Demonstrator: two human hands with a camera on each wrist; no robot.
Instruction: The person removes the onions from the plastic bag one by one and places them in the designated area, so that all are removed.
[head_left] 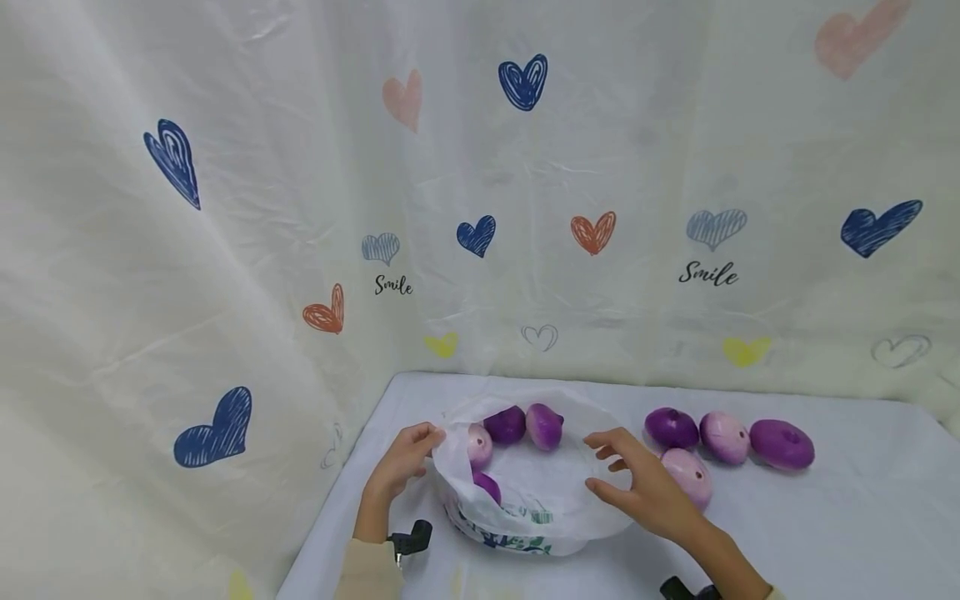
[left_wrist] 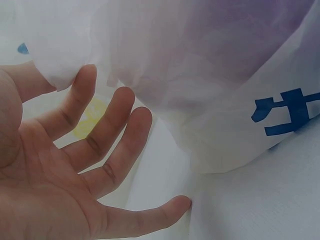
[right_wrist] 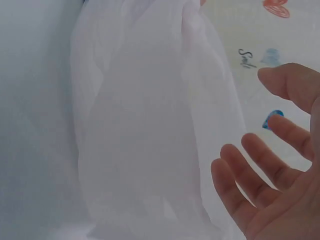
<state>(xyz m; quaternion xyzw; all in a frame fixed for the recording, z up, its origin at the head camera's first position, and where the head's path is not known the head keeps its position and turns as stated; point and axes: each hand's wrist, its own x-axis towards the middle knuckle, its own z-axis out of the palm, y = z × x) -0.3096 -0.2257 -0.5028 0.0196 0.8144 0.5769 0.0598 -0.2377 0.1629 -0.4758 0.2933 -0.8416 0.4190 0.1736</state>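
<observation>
A white plastic bag [head_left: 570, 512] with blue and green print sits on the table with its mouth spread wide. Inside it lie several onions, among them a dark purple onion [head_left: 506, 425], a lighter purple onion [head_left: 545, 427] and a pale pink onion [head_left: 479, 446]. My left hand [head_left: 405, 462] pinches the left rim of the bag between thumb and forefinger, the other fingers loose. Over the bag's right side, my right hand [head_left: 641, 487] is spread with nothing in it; the right wrist view shows its fingers [right_wrist: 232, 190] apart from one another, beside the white plastic.
Right of the bag on the white-covered table [head_left: 862, 525] lie more onions: a purple one [head_left: 671, 428], a pale one [head_left: 724, 437], a flat purple one [head_left: 782, 444] and a pale one [head_left: 686, 477] near my right wrist. A heart-printed curtain [head_left: 637, 167] hangs behind.
</observation>
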